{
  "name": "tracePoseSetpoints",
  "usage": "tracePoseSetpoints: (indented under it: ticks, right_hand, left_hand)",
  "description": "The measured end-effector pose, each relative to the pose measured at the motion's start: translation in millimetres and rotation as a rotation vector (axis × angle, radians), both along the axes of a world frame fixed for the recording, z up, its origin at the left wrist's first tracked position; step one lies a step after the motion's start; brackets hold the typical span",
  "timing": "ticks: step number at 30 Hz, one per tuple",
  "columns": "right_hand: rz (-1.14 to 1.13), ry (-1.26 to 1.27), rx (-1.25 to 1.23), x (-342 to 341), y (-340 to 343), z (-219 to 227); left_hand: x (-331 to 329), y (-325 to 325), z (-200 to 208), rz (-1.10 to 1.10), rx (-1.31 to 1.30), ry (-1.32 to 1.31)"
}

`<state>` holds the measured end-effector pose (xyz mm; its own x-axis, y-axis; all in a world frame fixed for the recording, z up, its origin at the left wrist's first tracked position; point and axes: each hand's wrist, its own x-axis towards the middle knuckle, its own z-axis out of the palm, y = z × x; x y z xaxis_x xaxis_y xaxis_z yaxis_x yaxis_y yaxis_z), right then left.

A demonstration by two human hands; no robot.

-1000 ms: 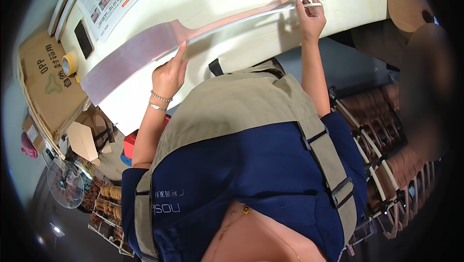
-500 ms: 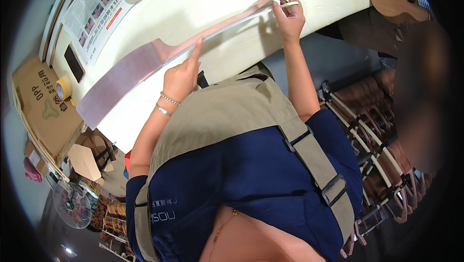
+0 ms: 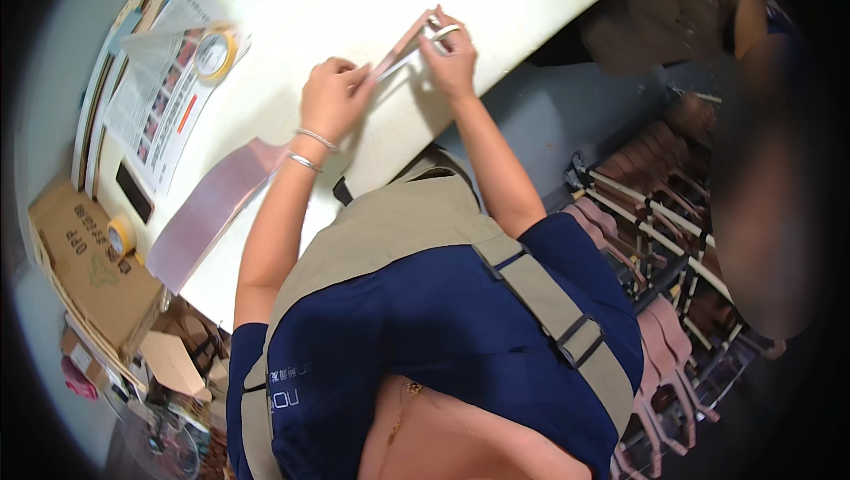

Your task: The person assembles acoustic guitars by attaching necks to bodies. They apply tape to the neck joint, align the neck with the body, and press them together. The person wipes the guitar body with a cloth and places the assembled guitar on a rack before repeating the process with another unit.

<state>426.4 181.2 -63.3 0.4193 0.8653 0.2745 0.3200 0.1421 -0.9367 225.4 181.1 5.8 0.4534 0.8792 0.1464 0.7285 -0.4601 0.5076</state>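
Note:
A pinkish-mauve guitar-like instrument lies lengthwise on the white table (image 3: 522, 2), its wide curved body (image 3: 212, 214) at the left. Its slim neck (image 3: 403, 44) runs up to the right between my hands. My left hand (image 3: 332, 99) is closed at the neck, thumb and fingers pinching its edge; part of the neck is hidden behind this hand and forearm. My right hand (image 3: 453, 57) is closed at the neck's far end, with a narrow roll of white tape (image 3: 446, 32) in its fingers. A pale strip runs along the neck's near edge between the hands.
A newspaper (image 3: 159, 126), a yellow-cored tape roll (image 3: 214, 55) and a dark phone (image 3: 134, 192) lie at the table's left. Another yellow tape roll (image 3: 120, 236) is beside a cardboard box (image 3: 88, 276). Racks with pink instrument parts (image 3: 660, 347) stand at the right.
My left hand has slid up along the neck toward the right hand, going from a pointing finger to a pinch. In the picture, my right hand and the neck's end now sit further left.

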Motion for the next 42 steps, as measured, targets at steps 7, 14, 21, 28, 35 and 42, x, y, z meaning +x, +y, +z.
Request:
tracePoseSetpoints:
  ticks: [7,14,21,28,35,42]
  right_hand:
    - [0.092,0.056,-0.175,-10.8,1.0,5.7]
    - [-0.096,0.085,-0.133,-16.3,-29.0,31.0]
    - [-0.597,0.488,-0.185,30.7,-79.8,-70.1]
    - [-0.185,-0.631,-0.489,102.9,-40.6,29.3]
    - [0.161,-1.097,-0.339,42.4,22.8,65.9]
    - [0.826,-0.868,0.009,-68.9,-29.1,23.3]
  left_hand:
    - [-10.5,40.4,-14.3,0.143,-1.251,-0.515]
    - [-5.0,49.7,-50.2,0.06,-1.205,-0.489]
    - [-7.7,55.1,-62.2,0.045,-1.16,-0.527]
    - [-25.2,-19.7,12.8,0.067,-0.066,0.574]
    - [-106.6,-44.6,42.0,0.173,-0.364,0.328]
    - [-139.4,-68.7,6.4,0.27,-0.672,0.094]
